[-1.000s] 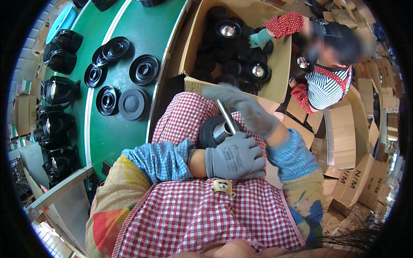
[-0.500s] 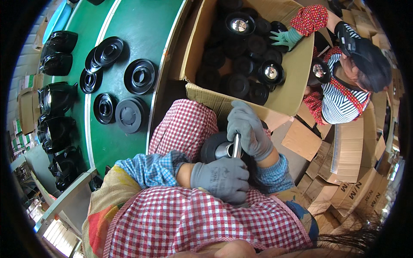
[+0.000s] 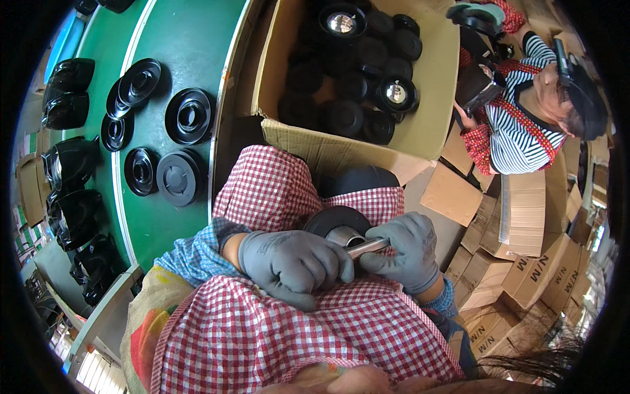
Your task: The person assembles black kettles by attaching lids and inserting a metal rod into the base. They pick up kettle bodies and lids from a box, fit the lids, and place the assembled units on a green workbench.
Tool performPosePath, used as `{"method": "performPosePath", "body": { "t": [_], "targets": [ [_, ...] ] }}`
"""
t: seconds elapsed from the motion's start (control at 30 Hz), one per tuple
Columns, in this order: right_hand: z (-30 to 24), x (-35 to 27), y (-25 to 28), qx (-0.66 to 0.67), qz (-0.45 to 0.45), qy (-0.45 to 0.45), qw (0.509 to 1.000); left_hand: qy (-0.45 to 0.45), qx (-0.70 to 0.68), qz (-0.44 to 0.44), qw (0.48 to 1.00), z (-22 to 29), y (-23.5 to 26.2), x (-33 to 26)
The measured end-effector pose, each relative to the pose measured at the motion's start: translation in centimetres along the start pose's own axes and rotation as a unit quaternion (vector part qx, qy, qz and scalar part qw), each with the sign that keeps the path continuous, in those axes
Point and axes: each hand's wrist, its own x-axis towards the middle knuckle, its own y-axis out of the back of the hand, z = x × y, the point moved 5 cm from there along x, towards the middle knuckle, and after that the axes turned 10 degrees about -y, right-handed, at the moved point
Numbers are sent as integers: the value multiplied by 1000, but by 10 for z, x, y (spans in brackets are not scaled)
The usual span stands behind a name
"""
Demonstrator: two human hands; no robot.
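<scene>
On my lap lies a black round disc [image 3: 333, 217] with a shiny metal cylinder [image 3: 344, 235] at its middle. A straight metal bar [image 3: 369, 247] slants across the cylinder's near side; whether it is a wrench handle cannot be seen. My right hand [image 3: 408, 253], in a grey glove, is closed around the bar's right end. My left hand [image 3: 292, 264], gloved the same, curls its fingers over the bar's other end beside the cylinder. The left fingers hide that end and whatever it fits onto.
Several black round parts [image 3: 188, 117] lie on the green table [image 3: 190, 39] at left, with glossy black housings [image 3: 73, 164] along its far-left side. Ahead stands an open cardboard box [image 3: 367, 148] of black parts. At right, a co-worker [image 3: 531, 125] holds black parts near stacked cartons [image 3: 545, 276].
The bar has swung from nearly upright to slanting rightward. My right hand has come nearer and to the right with it. The co-worker's gloved hand has left the box and now holds a black part.
</scene>
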Motion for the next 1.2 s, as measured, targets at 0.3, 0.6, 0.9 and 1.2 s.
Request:
{"method": "performPosePath", "body": {
  "t": [0.3, 0.6, 0.9, 1.2],
  "targets": [
    [11, 68, 1, 75, 21, 104, 991, 81, 275, 343, 895, 72, 23, -38],
    [100, -11, -11, 484, 134, -363, 785, 190, 625, -360, 666, 66, -70, -89],
    [119, -108, -38, 570, 191, -364, 711, 220, 670, -491, 511, 25, -77, -117],
    [137, -133, -65, 621, 199, -339, 679, 344, 681, -571, 304, 9, -75, -130]
  ]
}}
